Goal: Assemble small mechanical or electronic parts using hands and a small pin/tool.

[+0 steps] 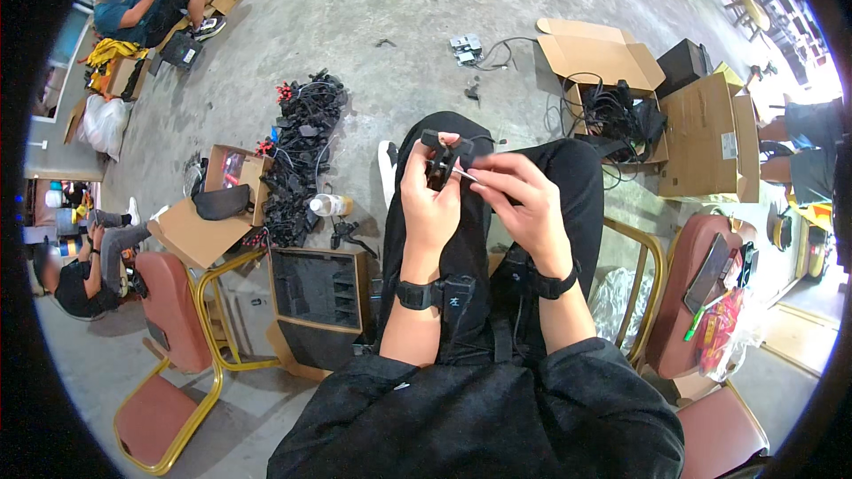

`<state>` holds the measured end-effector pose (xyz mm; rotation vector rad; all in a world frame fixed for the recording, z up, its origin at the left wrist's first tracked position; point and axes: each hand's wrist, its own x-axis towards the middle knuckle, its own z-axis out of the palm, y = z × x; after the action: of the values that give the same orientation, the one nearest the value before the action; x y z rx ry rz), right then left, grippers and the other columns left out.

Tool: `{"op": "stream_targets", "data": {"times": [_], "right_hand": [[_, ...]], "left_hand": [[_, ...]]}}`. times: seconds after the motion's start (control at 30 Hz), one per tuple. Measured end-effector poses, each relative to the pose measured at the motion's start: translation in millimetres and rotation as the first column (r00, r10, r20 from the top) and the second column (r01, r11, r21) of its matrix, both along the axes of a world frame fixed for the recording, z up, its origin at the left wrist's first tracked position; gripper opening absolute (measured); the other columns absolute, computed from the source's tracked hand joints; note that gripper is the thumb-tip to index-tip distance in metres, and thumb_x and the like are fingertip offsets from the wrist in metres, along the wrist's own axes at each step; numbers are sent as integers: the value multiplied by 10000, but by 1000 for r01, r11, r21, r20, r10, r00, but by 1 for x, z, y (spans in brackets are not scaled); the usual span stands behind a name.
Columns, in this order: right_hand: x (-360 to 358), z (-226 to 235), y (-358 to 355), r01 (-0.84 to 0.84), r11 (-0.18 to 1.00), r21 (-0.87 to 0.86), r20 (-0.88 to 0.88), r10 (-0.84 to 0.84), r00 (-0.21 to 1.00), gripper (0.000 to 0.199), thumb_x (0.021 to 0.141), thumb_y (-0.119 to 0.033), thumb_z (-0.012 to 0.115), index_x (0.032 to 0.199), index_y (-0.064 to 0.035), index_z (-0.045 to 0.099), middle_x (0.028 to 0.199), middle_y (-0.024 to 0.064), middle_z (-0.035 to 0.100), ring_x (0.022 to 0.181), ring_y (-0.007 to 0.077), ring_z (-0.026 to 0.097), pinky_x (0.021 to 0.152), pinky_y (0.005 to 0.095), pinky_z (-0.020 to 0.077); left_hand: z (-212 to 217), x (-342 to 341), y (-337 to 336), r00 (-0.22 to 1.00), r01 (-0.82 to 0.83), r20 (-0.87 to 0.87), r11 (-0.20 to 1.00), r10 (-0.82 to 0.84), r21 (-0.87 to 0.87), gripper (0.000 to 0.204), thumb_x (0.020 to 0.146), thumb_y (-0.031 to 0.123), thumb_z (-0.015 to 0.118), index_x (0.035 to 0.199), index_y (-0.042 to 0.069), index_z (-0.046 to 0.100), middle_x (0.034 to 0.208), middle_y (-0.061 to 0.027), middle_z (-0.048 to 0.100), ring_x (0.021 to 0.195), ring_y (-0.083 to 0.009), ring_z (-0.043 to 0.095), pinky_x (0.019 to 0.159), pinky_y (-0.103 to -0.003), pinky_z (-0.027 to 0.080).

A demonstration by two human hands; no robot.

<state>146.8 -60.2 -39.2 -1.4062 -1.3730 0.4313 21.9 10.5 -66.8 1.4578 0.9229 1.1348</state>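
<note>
My left hand (428, 211) is closed around a small black plastic device (438, 167) above my lap. A thin silver tool (464, 175) is pinched in my right hand (532, 213), its tip against or very near the device. Its exact kind is too small to tell. Part of the device is hidden by my fingers, and a dark blurred piece (479, 147) shows at its right side. Both wrists carry black straps with small units. My black trousers (568, 182) lie beneath the hands.
Left of my legs are a long pile of black devices and cables (306, 160), a bottle (330, 205) and a foam-lined box (315, 288). At right stand an open cardboard box of cables (621, 120) and a chair (683, 302) with items on it. Two people sit at far left.
</note>
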Motion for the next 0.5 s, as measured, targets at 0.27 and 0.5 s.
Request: {"op": "stream_targets", "data": {"times": [0.27,0.5], "right_hand": [[0,-4,-1,-15,999,-52,-124,8,992,160,794,-30,719,952,-24,695,840,92,640,754,217,653,667,290,523],[0,-8,6,14,993,119,132,-30,991,180,788,-23,712,966,-28,689,1072,121,618,912,254,641,785,328,537]], "left_hand": [[3,2,1,999,3,55,998,0,-59,240,884,-47,579,1117,9,566,1029,-24,598,882,-75,548,784,-223,457],[12,5,0,999,0,37,999,-2,33,229,894,-31,591,1122,-6,586,1025,-25,625,917,-78,565,820,-230,466]]}}
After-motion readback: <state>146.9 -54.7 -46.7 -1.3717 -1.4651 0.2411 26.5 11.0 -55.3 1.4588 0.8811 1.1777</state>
